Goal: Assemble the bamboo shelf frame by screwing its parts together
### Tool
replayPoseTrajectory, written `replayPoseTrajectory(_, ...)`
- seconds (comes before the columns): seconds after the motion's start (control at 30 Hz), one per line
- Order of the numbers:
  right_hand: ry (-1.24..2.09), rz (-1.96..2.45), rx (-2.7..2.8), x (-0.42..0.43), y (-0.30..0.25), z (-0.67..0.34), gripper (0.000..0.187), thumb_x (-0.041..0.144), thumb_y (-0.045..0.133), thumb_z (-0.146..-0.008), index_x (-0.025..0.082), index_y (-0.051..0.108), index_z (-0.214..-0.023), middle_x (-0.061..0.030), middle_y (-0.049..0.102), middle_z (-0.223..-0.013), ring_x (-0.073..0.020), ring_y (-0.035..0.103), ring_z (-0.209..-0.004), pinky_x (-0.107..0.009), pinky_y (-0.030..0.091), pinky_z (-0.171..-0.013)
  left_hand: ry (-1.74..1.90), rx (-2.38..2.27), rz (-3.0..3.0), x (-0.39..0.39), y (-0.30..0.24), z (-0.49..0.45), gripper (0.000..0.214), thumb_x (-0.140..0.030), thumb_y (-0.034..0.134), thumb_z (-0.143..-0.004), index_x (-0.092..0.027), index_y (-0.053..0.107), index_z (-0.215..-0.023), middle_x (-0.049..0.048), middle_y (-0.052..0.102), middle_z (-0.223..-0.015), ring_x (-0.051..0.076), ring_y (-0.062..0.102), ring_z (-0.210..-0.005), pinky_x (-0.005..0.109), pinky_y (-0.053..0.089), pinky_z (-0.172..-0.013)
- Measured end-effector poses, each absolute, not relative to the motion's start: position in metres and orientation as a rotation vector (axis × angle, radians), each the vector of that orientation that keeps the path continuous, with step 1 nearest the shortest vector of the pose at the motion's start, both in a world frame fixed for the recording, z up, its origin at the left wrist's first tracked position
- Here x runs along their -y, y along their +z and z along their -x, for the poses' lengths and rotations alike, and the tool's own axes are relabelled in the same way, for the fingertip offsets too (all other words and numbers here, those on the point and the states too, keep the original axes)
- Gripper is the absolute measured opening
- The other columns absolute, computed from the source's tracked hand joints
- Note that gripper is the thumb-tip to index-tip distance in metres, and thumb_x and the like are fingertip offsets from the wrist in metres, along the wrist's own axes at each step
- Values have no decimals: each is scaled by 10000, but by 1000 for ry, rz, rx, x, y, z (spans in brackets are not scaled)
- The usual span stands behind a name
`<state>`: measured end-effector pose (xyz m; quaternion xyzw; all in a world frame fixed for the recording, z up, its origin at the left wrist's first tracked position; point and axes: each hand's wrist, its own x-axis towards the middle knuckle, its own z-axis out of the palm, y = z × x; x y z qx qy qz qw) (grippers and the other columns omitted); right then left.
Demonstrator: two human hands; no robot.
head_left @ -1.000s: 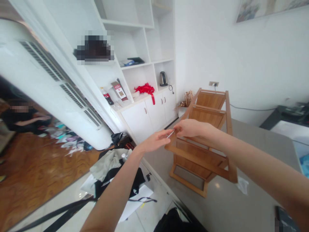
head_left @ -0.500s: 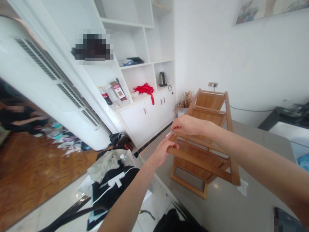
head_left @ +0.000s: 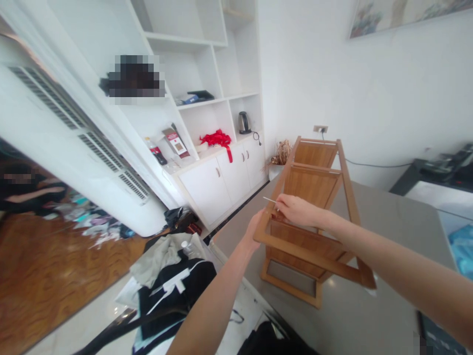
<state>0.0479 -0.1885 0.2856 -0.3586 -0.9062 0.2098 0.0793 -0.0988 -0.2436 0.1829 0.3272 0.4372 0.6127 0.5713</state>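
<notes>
A wooden slatted shelf rack [head_left: 314, 187] stands on the grey tabletop, its near frame angled towards me. My left hand [head_left: 254, 229] is closed around the near left corner of that frame, and its fingers are partly hidden behind the wood. Just inside the same corner, my right hand [head_left: 293, 208] pinches a thin metal rod [head_left: 269, 199], which looks like a hex key. The rod's free end points left, above the frame rail. What lies under the right fingers is hidden.
The grey table [head_left: 399, 222] carries a dark device [head_left: 439, 330] at lower right. Folded clothes [head_left: 173, 281] and a plastic bottle [head_left: 187, 246] lie at left. White cabinets [head_left: 207, 192] and a plant pot [head_left: 275, 171] stand behind. A person [head_left: 31, 192] sits at far left.
My right hand has moved right and slightly down, and the rod now sticks out leftwards from its fingers. My left hand has shifted down the corner. The near frame appears turned a little.
</notes>
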Motion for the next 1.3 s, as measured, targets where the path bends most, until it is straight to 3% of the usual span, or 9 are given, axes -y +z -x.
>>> replayPoseTrajectory(0.1, 880, 1066, 2586, 191, 278, -47, 252, 319, 323, -915, 167, 503, -824, -67, 645, -785, -121, 577, -615, -211, 411, -544, 1562, -1089, -714, 238, 164, 77, 330, -487, 579, -735, -158, 594, -715, 60, 649, -708, 209, 612, -728, 323, 464, -677)
replayPoseTrajectory(0.23, 1154, 1058, 2440, 190, 284, -48, 256, 299, 347, -882, 148, 538, -806, -44, 624, -701, -99, 533, -510, -205, 404, -476, 1622, -1170, -685, 238, 155, 64, 490, -601, 392, -817, -164, 562, -674, 69, 608, -633, 202, 583, -656, 338, 449, -628)
replayPoseTrajectory(0.37, 1110, 939, 2548, 188, 306, -66, 236, 316, 492, -789, 149, 622, -685, -8, 612, -656, -104, 522, -583, -204, 393, -523, 1562, -1366, -768, 246, 171, 89, 420, -560, 547, -735, -148, 590, -664, 33, 582, -621, 160, 541, -605, 296, 428, -594)
replayPoseTrajectory(0.53, 1159, 1061, 2548, 185, 329, -120, 242, 356, 541, -730, 166, 690, -740, 5, 583, -609, -103, 489, -548, -214, 359, -490, 1601, -1647, -1148, 261, 237, 114, 304, -426, 536, -757, -142, 644, -758, 18, 605, -692, 144, 561, -688, 270, 439, -685)
replayPoseTrajectory(0.67, 1072, 1170, 2540, 188, 333, -168, 216, 316, 535, -708, 175, 694, -741, -9, 629, -660, -122, 526, -592, -219, 380, -519, 1359, -1603, -1791, 277, 289, 63, 218, -325, 492, -830, -175, 650, -825, 34, 634, -841, 152, 576, -822, 271, 429, -766)
replayPoseTrajectory(0.8, 901, 1249, 2620, 198, 332, -209, 212, 295, 510, -708, 182, 690, -718, 8, 622, -633, -114, 505, -558, -215, 343, -487, 1023, -1427, -2150, 292, 300, -7, 219, -291, 461, -861, -177, 642, -816, 52, 625, -885, 157, 571, -849, 276, 428, -773)
replayPoseTrajectory(0.9, 839, 1259, 2683, 208, 328, -233, 222, 298, 500, -719, 183, 690, -711, 17, 599, -594, -107, 474, -526, -220, 314, -472, 807, -1416, -2284, 301, 292, -40, 250, -378, 496, -844, -180, 641, -796, 52, 633, -873, 179, 573, -852, 295, 419, -768)
replayPoseTrajectory(1.07, 781, 1255, 2630, 221, 318, -256, 238, 337, 527, -729, 191, 710, -774, 13, 605, -600, -114, 473, -541, -229, 324, -508, 510, -1516, -2392, 314, 282, -60, 440, -565, 463, -813, -180, 602, -652, 43, 645, -713, 189, 572, -669, 310, 376, -657)
replayPoseTrajectory(1.3, 771, 1153, 2623, 227, 312, -265, 243, 339, 516, -757, 186, 705, -768, 14, 606, -617, -112, 471, -555, -224, 318, -516, 475, -1615, -2393, 316, 278, -67, 510, -597, 399, -830, -185, 594, -602, 50, 653, -665, 182, 570, -619, 284, 335, -623)
